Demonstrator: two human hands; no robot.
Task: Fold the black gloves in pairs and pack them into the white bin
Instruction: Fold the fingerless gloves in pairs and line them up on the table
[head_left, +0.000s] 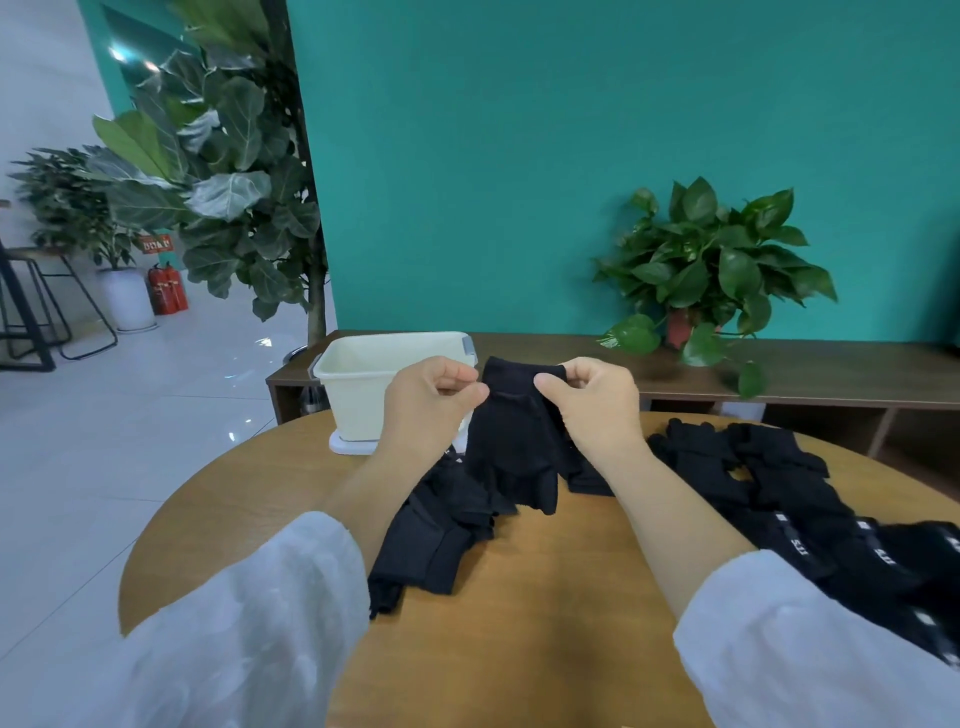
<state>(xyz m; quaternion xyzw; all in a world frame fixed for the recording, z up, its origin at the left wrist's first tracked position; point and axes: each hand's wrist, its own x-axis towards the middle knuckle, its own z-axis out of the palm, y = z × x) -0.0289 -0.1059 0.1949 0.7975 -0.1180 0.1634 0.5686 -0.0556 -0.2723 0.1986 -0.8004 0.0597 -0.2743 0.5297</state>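
Above the table's far-mid part, a black glove (511, 441) hangs by its cuff between both my hands, w/ its finger end dangling down over more black fabric lying on the wood. L hand (423, 402) pinches the cuff's left edge, thumb tip against curled fingers. R hand (597, 402) pinches the right edge the same way, thumb forward, other fingers curled in. Both hands are raised off the table; cuff is stretched flat between them.

Under and left of the held glove lies a loose heap of gloves (436, 535), partly behind my L forearm, flat on the round wooden table (519, 623). A bigger pile of gloves (795, 493) spreads on the right side, running toward the table's right edge; some have small white labels on the cuffs, text too blurry to read.

White bin (358, 395) stands at the table's far-left edge, just behind my L hand, sitting on what looks like its white lid (348, 446). Can't tell what's inside from this angle.

Behind the table: a low brown shelf unit (779, 374) w/ a potted plant (711, 275) on it, against a teal wall (519, 156). Tall leafy plant (223, 171) stands at left. My white sleeves (234, 634) cover both forearms near the frame's bottom.
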